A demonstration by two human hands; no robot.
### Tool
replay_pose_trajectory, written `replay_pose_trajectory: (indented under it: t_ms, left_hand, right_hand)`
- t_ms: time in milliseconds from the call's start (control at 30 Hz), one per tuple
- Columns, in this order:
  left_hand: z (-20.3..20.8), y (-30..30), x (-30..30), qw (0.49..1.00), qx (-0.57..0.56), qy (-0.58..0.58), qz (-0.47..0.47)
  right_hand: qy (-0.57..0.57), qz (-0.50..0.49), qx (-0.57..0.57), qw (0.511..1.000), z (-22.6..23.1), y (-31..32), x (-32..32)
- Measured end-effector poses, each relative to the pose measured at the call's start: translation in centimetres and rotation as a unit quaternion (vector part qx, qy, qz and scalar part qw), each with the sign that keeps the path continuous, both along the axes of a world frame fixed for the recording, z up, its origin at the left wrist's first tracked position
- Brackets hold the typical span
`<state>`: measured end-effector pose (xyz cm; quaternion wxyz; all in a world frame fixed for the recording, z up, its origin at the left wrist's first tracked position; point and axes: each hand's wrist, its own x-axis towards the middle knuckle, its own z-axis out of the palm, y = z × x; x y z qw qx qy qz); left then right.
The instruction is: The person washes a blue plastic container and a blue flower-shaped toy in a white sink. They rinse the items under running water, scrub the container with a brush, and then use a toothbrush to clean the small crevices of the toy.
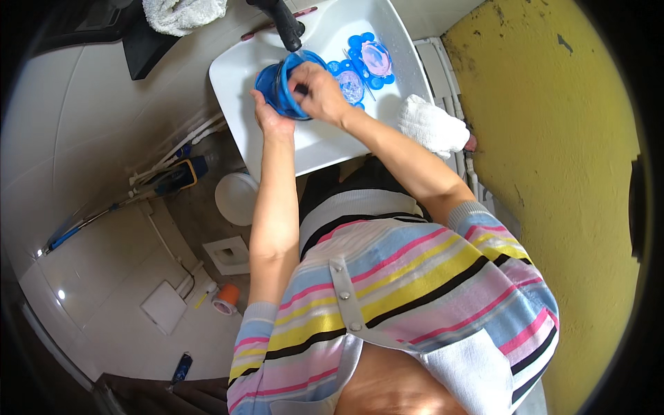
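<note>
Over the white sink (315,149), my left hand (273,119) supports a see-through blue tub (271,93) from its lower left side, fingers wrapped round it. The tub is tilted, its round rim toward my right. My right hand (318,90) reaches in at that rim with curled fingers. Something small and dark shows among those fingers; what it is I cannot make out. A black faucet (287,26) hangs just above the tub. Two blue flower-shaped pieces (361,43) with pale pink and clear round middles lie in the basin, right of the tub.
A white towel (432,126) rests on the sink's right edge, and another white cloth (183,14) lies at the upper left. Below left stand a white round bucket lid (236,198) and an orange pot (226,299). A yellow wall (553,173) rises on the right.
</note>
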<state>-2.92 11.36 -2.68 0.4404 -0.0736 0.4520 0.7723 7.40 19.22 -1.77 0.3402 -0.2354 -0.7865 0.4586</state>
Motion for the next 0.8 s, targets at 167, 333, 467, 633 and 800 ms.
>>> replay_pose_trajectory:
  t_ms: [167, 333, 467, 633, 800]
  left_hand:
    - [-0.9, -0.2, 0.4, 1.0, 0.02, -0.002, 0.022]
    - [-1.3, -0.1, 0.7, 0.997, 0.046, -0.056, -0.021]
    - [-0.9, 1.0, 2.7, 0.994, 0.063, -0.079, -0.042]
    - [-0.4, 1.0, 1.4, 0.994, 0.063, -0.055, -0.07]
    - [0.4, 1.1, 1.4, 0.998, -0.01, -0.001, -0.055]
  right_hand:
    - [-0.101, 0.079, -0.029, 0.991, 1.1, -2.0, 0.3]
    - [-0.2, 0.033, -0.078, 0.976, 1.8, -1.2, 0.0]
    - [-0.313, 0.041, -0.108, 0.943, 1.1, 1.1, -1.5]
    - [-0.232, 0.093, -0.084, 0.965, -0.3, 1.0, -1.1]
    - [-0.321, 0.08, -0.078, 0.94, -0.7, 1.2, -0.1]
